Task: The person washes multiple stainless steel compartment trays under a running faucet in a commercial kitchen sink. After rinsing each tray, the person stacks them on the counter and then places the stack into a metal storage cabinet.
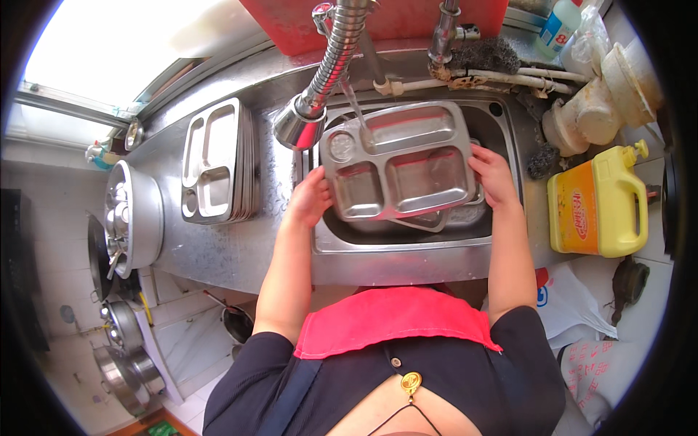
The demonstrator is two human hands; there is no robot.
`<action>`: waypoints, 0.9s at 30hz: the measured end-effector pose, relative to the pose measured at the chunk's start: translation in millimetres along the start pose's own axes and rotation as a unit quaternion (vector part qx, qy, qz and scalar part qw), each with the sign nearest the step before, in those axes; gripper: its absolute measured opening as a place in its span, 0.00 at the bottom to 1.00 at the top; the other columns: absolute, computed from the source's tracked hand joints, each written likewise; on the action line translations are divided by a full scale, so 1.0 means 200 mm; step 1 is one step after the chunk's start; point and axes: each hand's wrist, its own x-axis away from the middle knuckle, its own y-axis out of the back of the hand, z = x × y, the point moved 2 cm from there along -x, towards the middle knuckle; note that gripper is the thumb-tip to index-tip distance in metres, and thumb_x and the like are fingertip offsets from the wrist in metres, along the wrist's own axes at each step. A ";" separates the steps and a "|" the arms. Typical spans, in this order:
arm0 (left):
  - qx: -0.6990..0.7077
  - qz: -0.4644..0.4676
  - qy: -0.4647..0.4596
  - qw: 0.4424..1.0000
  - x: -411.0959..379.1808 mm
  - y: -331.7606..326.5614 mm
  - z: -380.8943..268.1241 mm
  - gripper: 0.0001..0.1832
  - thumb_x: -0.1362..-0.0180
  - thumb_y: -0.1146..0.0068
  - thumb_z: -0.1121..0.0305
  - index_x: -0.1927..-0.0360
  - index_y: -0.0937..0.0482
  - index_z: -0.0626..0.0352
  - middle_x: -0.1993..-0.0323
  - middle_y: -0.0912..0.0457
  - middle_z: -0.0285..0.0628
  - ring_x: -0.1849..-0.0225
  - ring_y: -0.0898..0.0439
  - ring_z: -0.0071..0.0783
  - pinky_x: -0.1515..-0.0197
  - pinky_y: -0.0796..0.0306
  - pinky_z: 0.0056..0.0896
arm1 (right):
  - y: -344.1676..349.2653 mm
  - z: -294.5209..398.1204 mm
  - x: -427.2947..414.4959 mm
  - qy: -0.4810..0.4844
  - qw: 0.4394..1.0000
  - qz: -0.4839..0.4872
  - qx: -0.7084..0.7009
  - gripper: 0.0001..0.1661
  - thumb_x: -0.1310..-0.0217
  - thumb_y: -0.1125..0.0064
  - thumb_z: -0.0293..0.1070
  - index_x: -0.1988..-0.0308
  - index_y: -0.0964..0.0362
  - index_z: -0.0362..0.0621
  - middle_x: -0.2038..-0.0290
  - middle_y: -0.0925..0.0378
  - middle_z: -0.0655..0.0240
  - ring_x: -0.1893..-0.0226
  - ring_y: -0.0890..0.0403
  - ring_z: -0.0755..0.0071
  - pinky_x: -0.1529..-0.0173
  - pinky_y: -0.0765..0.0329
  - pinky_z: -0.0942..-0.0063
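My left hand [311,199] and my right hand [493,175] hold a stainless steel compartment tray [384,169] by its two short sides. The tray is over the sink basin [360,234], slightly tilted. A stream of water [357,109] falls onto its upper left part, by the round compartment. Beneath it, the corner of another metal tray [431,220] shows in the basin; the rest of that one is hidden. A spray faucet head [300,122] on a coiled metal neck hangs close above the held tray's upper left corner.
A stack of compartment trays [210,163] stands on the steel counter, left of the sink. Further left is a metal pot [147,218] with bowls and utensils. On the right are a yellow detergent jug [597,204], pipes [589,120] and a steel wool scrubber [542,159]. A red board [403,24] leans behind.
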 end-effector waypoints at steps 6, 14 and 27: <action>0.198 0.108 -0.073 0.971 -0.20 -0.32 -0.07 0.21 0.43 0.65 0.59 0.52 0.36 0.65 0.55 0.31 0.46 0.54 0.33 0.36 0.47 0.43 0.35 | 0.16 0.08 0.11 0.223 0.962 -0.044 0.149 0.11 0.49 0.56 0.19 0.67 0.27 0.38 0.50 0.35 0.60 0.49 0.36 0.72 0.46 0.42 0.79; 0.098 0.107 -0.155 0.977 -0.07 -0.35 -0.04 0.23 0.47 0.65 0.79 0.45 0.44 0.65 0.51 0.34 0.46 0.50 0.32 0.35 0.48 0.39 0.35 | 0.22 -0.17 0.03 -0.028 0.985 -0.067 -0.155 0.27 0.43 0.63 0.28 0.43 0.54 0.41 0.56 0.32 0.61 0.57 0.29 0.70 0.55 0.33 0.75; 0.074 -0.167 -0.398 0.899 0.49 0.03 -0.32 0.16 0.42 0.63 0.62 0.61 0.29 0.65 0.64 0.26 0.41 0.60 0.28 0.29 0.54 0.36 0.28 | -0.47 -0.43 -0.19 -0.133 0.983 0.078 -0.102 0.21 0.46 0.56 0.41 0.51 0.37 0.52 0.53 0.34 0.75 0.50 0.40 0.72 0.42 0.62 0.58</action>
